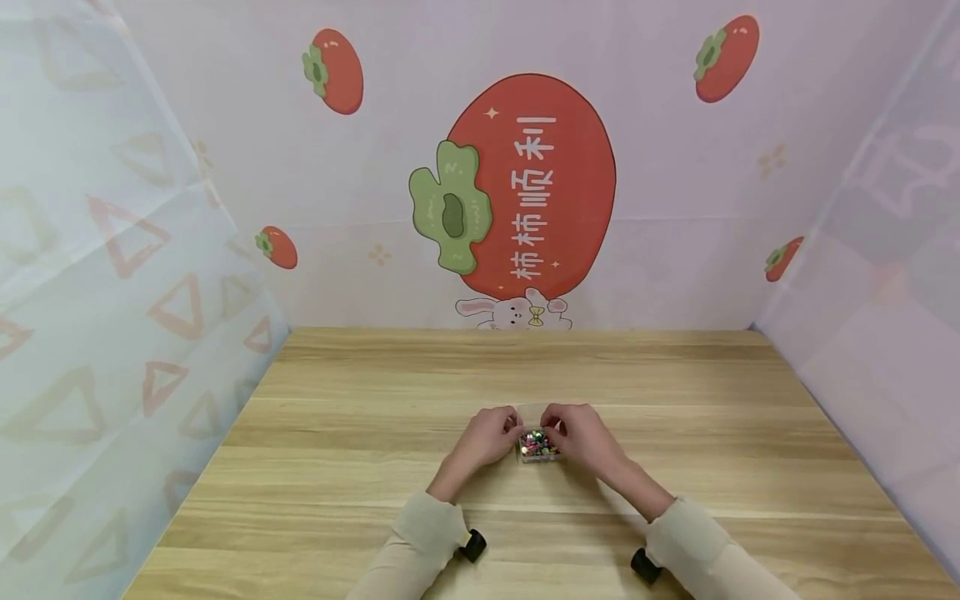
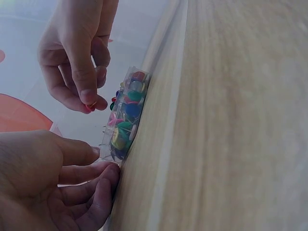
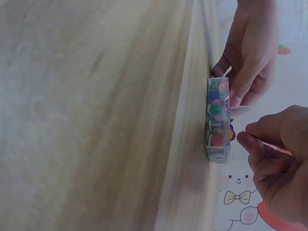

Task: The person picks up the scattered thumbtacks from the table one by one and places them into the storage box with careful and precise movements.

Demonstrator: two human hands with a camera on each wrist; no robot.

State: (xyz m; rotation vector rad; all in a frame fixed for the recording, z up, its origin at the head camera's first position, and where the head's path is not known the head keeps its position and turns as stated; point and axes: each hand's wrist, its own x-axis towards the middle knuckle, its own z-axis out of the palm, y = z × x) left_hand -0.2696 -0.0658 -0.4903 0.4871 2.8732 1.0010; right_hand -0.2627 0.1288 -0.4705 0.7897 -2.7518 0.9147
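A small clear plastic box (image 1: 539,457) full of colourful thumbtacks (image 1: 536,442) sits on the table between the two hands. My left hand (image 1: 489,435) pinches the box's left end between thumb and fingers, as the left wrist view (image 2: 62,180) of that hand shows. Just above the box, my right hand (image 1: 585,435) has thumb and index finger together on a red thumbtack (image 2: 90,107). In the right wrist view, the right hand (image 3: 284,159) is beside the tack-filled box (image 3: 217,155), its fingertips close to the tacks on top. A transparent flap (image 1: 531,410) stands behind the box, partly hidden by the hands.
The wood-grain table (image 1: 360,467) extends around the hands on all sides. A printed backdrop (image 1: 667,208) with red persimmons rises at the table's far edge, and patterned sheets hang at left (image 1: 90,275) and right (image 1: 885,275).
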